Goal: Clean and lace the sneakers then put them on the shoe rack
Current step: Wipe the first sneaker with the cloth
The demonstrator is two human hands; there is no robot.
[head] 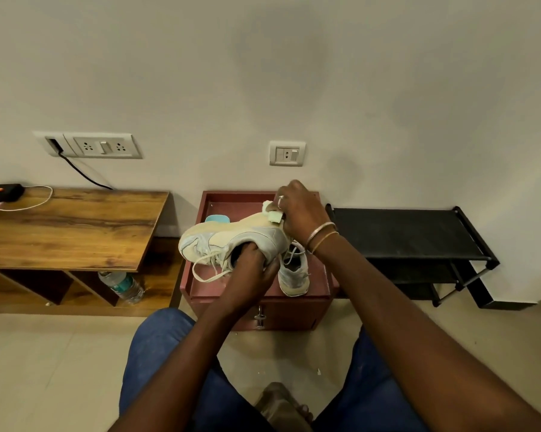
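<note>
My left hand (250, 263) grips the sneaker (228, 235) by its collar, toe pointing left, while my right hand (297, 210) pinches what seems a sponge (274, 215) against its heel end.

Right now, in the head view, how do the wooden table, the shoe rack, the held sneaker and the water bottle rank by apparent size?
1. The wooden table and the shoe rack: about alike; the frame edge cuts the table, so unranked.
2. The held sneaker.
3. The water bottle, partly hidden.
</note>
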